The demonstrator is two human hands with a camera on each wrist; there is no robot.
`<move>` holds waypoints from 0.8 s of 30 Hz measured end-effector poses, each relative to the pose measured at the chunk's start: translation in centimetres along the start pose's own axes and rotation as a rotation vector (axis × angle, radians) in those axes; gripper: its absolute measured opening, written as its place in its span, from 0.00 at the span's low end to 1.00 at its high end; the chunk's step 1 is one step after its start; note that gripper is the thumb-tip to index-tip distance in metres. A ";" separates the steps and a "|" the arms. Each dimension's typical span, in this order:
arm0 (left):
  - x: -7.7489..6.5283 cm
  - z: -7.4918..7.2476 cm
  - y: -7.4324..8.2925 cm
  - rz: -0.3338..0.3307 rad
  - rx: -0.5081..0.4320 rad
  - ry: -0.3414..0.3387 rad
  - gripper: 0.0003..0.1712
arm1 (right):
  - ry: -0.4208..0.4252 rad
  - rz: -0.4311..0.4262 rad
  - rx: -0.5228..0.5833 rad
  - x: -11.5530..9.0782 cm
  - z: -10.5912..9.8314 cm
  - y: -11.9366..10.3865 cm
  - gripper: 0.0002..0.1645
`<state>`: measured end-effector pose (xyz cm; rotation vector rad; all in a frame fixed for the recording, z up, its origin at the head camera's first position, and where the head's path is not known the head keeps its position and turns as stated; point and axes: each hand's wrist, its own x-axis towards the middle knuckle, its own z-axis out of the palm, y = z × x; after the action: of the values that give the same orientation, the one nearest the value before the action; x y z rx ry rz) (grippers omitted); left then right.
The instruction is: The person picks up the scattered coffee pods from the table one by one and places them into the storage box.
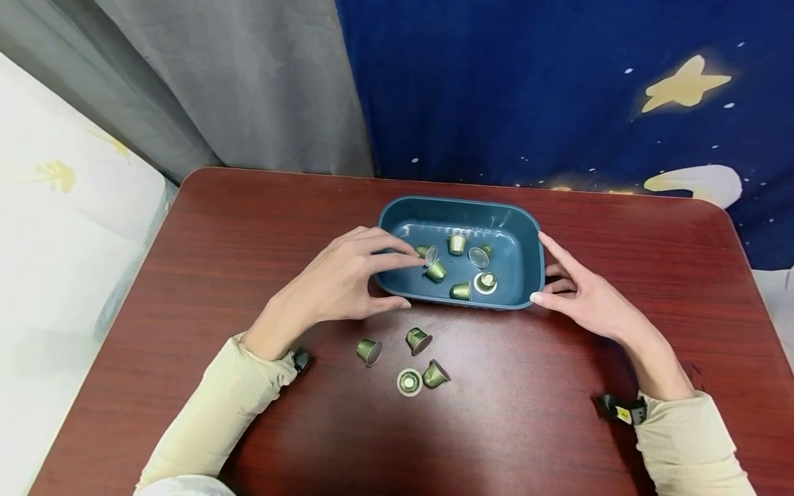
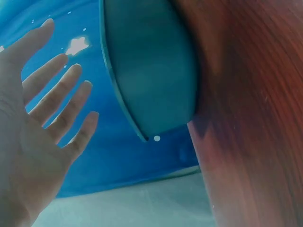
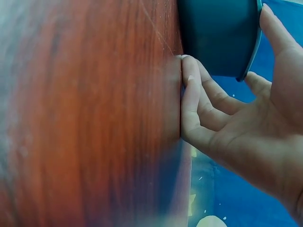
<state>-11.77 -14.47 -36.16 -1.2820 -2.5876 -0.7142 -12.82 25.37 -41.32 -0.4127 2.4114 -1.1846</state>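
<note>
Six shiny green pods [image 1: 457, 245] are scattered in a teal bin [image 1: 511, 265], four more out front. Left fingers [image 1: 393, 261] are spread over its left end, nothing gripped; right fingers [image 1: 562, 254], index and thumb extended, are propped on its rim. Everything's carried by a reddish counter [image 1: 527, 427], backed by gray curtain [image 1: 248, 83] and starry blue curtain [image 1: 484, 89].

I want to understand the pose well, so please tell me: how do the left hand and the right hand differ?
The left hand holds nothing, while the right hand touches the right end of the bin. The left hand's fingers are spread clear of one another in its wrist view; in the right hand, several fingers bend beneath the extended index finger. Both hands are bare, with pale sleeves behind them.
</note>
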 end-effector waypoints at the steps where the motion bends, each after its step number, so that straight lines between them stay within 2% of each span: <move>1: -0.2 -0.1 0.1 -0.004 -0.006 0.002 0.30 | 0.000 0.001 -0.002 0.0 0.0 0.0 0.55; 11: -1.3 -1.0 0.5 -0.011 -0.023 0.022 0.30 | 0.004 0.011 -0.034 0.3 0.0 -0.1 0.55; 24: -3.2 -0.5 0.8 -0.014 0.003 -0.009 0.32 | 0.003 -0.017 0.010 0.1 0.0 0.1 0.57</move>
<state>-9.22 -16.51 -36.58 -1.2708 -2.6056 -0.7089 -12.90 25.38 -41.49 -0.4301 2.4075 -1.2055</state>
